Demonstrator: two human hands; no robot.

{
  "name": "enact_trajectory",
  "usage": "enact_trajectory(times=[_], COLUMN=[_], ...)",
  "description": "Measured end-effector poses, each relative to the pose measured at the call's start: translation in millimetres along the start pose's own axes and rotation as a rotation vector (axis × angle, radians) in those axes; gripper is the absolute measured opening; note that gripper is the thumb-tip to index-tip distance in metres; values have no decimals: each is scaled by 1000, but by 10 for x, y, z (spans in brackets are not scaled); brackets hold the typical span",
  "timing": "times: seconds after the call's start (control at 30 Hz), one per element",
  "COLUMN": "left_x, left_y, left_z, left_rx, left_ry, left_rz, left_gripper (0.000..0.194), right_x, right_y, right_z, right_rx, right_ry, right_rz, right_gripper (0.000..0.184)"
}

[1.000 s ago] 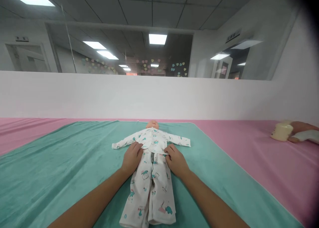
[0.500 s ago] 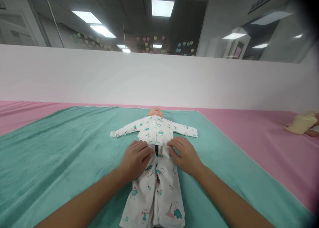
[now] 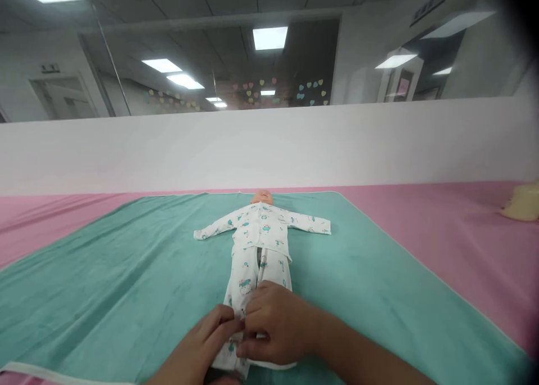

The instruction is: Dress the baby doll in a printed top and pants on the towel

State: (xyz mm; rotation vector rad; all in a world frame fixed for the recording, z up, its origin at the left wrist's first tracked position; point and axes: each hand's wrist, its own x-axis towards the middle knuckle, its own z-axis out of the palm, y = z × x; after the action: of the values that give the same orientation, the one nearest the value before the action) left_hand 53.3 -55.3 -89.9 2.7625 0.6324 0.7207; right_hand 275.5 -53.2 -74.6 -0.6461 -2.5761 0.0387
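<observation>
A baby doll (image 3: pixel 262 197) lies on its back with its head at the far end, dressed in a white printed jacket (image 3: pixel 260 228) whose sleeves spread to both sides. Below the jacket's hem are matching white printed pants (image 3: pixel 244 275), with a dark gap along the middle near the top. My left hand (image 3: pixel 206 340) pinches the lower part of the pants' left leg, its fingers curled. Right beside it, my right hand (image 3: pixel 280 323) has bent fingers closed on the cloth at the middle of the legs. The two hands' fingertips nearly meet and cover part of the pants.
Underneath the doll spreads a green blanket (image 3: pixel 135 284) over a pink sheet (image 3: pixel 455 233). A yellowish object (image 3: pixel 522 202) sits at the right edge, partly out of view. Behind runs a low white wall (image 3: pixel 252 149) with a glass pane above it.
Both hands have left the jacket's hem and moved down to the lower legs of the pants. My right hand has crossed toward the left. The view has shifted slightly.
</observation>
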Motion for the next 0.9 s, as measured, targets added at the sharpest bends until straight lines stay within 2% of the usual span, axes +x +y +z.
enact_trajectory(times=[0.07, 0.17, 0.27, 0.37, 0.53, 0.67, 0.73, 0.8, 0.9], left_x=[-122, -163, -154, -187, -227, -133, -74, -53, -169], left_y=[33, 72, 102, 105, 190, 354, 407, 433, 478], left_z=[13, 64, 115, 154, 177, 130, 138, 201, 373], left_rx=[85, 197, 290, 372, 397, 300, 260, 258, 246], left_ry=[31, 128, 156, 191, 352, 439, 439, 388, 208], left_rz=[17, -54, -80, -19, 146, 143, 121, 126, 113], left_gripper=[62, 59, 56, 52, 35, 36, 36, 31, 25], right_x=[-49, -134, -242, -385, -584, -602, -576, -550, -550], right_y=[-82, -196, -298, -370, -519, -772, -876, -916, -905], right_z=[-19, -84, -140, -129, -59, -132, -174, -160, 37], right_rx=[-5, 0, 5, -83, -252, -323, -351, -375, -376], right_ry=[-19, -38, -14, 78, 254, 354, 369, 355, 323], right_rz=[-1, 27, 122, 228, 304, 333, 353, 368, 319], right_gripper=[28, 24, 24, 27, 38, 39, 39, 38, 34])
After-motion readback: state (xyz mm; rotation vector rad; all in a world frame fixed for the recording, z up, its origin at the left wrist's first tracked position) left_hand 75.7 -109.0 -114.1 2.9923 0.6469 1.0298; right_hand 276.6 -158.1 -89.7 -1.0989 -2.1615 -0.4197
